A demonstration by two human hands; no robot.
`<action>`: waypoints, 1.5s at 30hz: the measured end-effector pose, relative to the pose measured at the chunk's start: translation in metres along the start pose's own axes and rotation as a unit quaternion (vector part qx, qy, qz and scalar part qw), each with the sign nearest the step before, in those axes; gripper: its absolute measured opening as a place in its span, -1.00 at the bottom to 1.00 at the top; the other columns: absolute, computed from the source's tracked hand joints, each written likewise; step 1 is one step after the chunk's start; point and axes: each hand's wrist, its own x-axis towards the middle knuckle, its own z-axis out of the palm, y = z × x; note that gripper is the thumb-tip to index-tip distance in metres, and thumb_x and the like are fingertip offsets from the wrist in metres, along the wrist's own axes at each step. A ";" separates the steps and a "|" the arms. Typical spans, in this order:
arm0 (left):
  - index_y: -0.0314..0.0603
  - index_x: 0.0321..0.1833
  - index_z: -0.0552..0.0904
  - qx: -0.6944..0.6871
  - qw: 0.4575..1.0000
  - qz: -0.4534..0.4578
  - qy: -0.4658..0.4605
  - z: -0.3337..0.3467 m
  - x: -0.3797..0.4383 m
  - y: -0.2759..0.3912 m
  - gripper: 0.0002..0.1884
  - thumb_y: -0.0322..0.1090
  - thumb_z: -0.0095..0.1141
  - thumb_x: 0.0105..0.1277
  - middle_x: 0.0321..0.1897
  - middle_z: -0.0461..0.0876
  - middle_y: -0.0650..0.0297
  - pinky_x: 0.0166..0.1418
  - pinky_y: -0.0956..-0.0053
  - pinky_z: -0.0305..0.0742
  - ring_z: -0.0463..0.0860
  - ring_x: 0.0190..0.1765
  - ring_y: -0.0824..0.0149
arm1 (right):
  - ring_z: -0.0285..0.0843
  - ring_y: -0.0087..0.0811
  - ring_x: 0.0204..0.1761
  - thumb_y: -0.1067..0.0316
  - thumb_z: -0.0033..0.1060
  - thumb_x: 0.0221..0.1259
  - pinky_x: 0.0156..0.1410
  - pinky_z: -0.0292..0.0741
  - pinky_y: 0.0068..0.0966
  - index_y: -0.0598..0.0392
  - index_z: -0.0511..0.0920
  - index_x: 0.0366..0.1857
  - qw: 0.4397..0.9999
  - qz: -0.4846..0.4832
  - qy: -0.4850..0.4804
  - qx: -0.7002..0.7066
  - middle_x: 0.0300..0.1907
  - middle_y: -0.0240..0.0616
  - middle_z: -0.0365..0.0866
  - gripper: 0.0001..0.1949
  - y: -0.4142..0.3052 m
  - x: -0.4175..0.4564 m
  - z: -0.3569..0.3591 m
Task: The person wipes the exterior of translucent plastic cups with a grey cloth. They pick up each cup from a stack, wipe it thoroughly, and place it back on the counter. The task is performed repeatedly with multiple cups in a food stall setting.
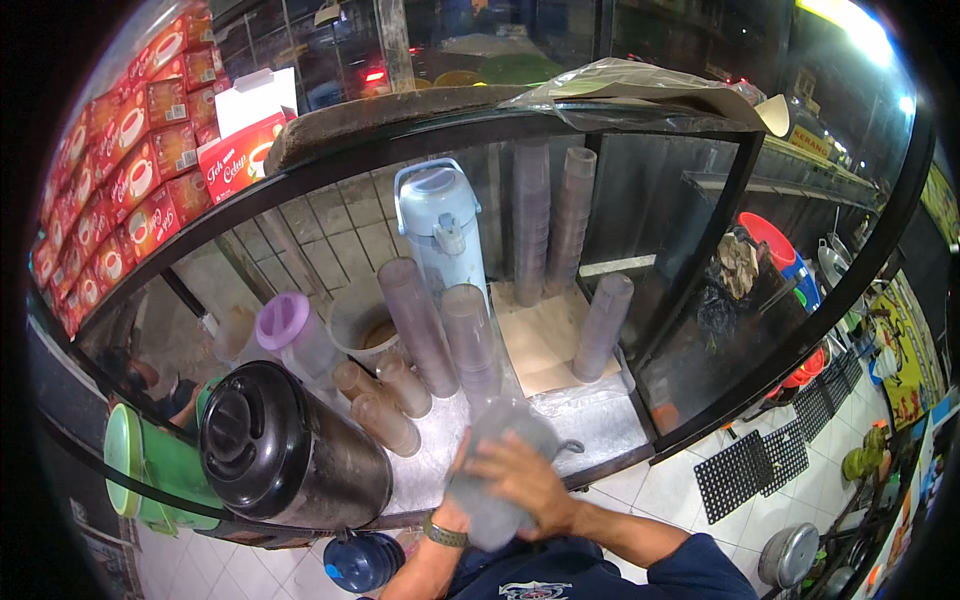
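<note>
A grey item (491,517), blurred by motion and possibly a cloth, is between my two hands above the metal counter's front edge. My right hand (529,484) lies across its top with the fingers curled over it. Behind and beneath it is my left hand (450,504), mostly hidden, with a banded watch (445,532) on the wrist. A curved dark handle (572,445) sticks out just beyond my right hand; what it belongs to cannot be told. Just past the hands, a tall stack of clear plastic cups (471,337) stands on the metal counter (420,480).
A large black lidded container (300,450) stands at the left, near several brownish cups (386,424). Behind are a blue pump flask (442,217), a purple-lidded pitcher (289,330) and more cup stacks (602,330). A black frame (690,420) with glass panels encloses the counter.
</note>
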 end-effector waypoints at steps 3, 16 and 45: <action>-0.24 0.25 0.45 0.027 0.999 0.015 0.035 -0.003 -0.002 -0.001 -0.46 0.09 -0.21 0.50 0.11 0.58 0.11 0.13 0.27 0.59 0.63 0.09 0.19 | 0.14 0.00 0.50 -0.17 0.07 0.17 0.52 -0.04 0.15 0.00 0.52 -0.04 0.998 -0.040 -0.052 -0.024 0.38 -0.04 0.36 -0.52 0.023 -0.021 0.011; -0.22 0.35 0.38 0.053 0.991 0.059 0.108 0.010 0.001 -0.024 -0.40 0.14 -0.30 0.54 0.13 0.56 0.08 0.17 0.28 0.58 0.65 0.01 0.18 | 0.12 -0.03 0.51 0.08 0.18 0.04 0.56 -0.01 0.05 0.08 0.44 0.25 0.984 0.052 0.146 -0.084 0.44 -0.15 0.28 -0.38 0.039 0.005 -0.020; -0.21 0.31 0.41 0.136 0.978 0.033 0.156 0.014 -0.001 -0.033 -0.32 0.28 -0.26 0.47 0.03 0.61 0.12 0.09 0.33 0.58 0.64 -0.02 0.25 | 0.23 -0.12 0.47 -0.12 0.03 0.20 0.55 0.00 0.03 0.12 0.52 0.17 0.996 0.023 0.067 -0.054 0.34 -0.13 0.42 -0.41 0.025 -0.006 -0.021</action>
